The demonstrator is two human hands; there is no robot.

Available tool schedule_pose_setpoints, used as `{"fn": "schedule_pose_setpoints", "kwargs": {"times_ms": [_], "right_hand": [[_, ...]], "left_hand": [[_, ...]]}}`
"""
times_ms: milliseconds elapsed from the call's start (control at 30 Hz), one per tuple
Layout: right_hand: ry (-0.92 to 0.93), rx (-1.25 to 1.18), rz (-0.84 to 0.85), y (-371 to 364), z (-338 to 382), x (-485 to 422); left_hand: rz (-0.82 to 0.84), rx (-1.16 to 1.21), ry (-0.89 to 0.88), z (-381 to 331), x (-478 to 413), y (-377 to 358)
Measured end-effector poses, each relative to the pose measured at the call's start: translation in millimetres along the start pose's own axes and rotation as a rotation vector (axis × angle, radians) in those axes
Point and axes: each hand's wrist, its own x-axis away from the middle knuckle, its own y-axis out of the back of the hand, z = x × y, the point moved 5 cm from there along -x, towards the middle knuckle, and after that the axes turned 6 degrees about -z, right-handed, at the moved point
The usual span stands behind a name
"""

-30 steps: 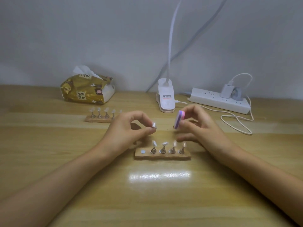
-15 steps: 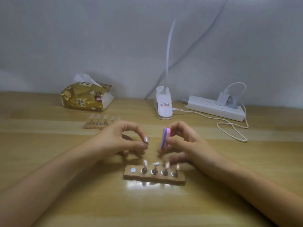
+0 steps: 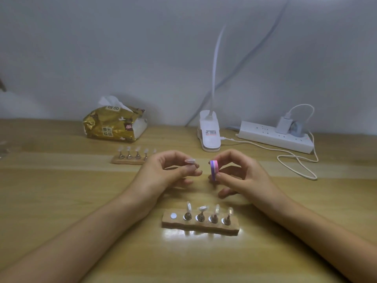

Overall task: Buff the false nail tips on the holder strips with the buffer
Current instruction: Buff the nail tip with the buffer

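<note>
My left hand (image 3: 165, 172) pinches a small metal stand with a pale false nail tip (image 3: 190, 160) on top, held above the table. My right hand (image 3: 240, 174) grips a pink and purple buffer block (image 3: 214, 170) a short gap to the right of that tip; the two are apart. Below my hands lies a wooden holder strip (image 3: 201, 225) with several nail tips on metal stands and one bare round spot (image 3: 173, 216) at its left end. A second holder strip (image 3: 127, 160) with several tips sits farther back on the left.
A gold tissue pack (image 3: 114, 124) lies at the back left. A white clip lamp base (image 3: 209, 134) stands behind my hands, a white power strip (image 3: 275, 136) with a charger at the back right, and a white cable (image 3: 295, 160) loops over the wooden table (image 3: 61, 201).
The view has tilted, so both strips sit lower in frame. The nail tip in my left hand has turned to show its top face. The buffer stays apart from it.
</note>
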Motion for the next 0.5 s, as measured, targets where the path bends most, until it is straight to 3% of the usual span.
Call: {"fn": "schedule_pose_setpoints", "kwargs": {"times_ms": [133, 267, 367, 500], "right_hand": [[0.096, 0.038, -0.038, 2.0, 7.9, 2.1], [0.317, 0.192, -0.15, 4.0, 21.3, 7.7], [0.467, 0.29, -0.136, -2.1, 27.7, 6.2], [0.441, 0.415, -0.065, -6.4, 21.3, -0.7]], "left_hand": [[0.013, -0.116, -0.076, -2.9, 1.9, -0.2], [0.034, -0.2, -0.143, -4.1, 2.7, -4.9], [0.023, -0.243, -0.138, -0.8, 0.7, -4.9], [0.002, -0.228, -0.098, 1.9, 0.1, -2.6]]}}
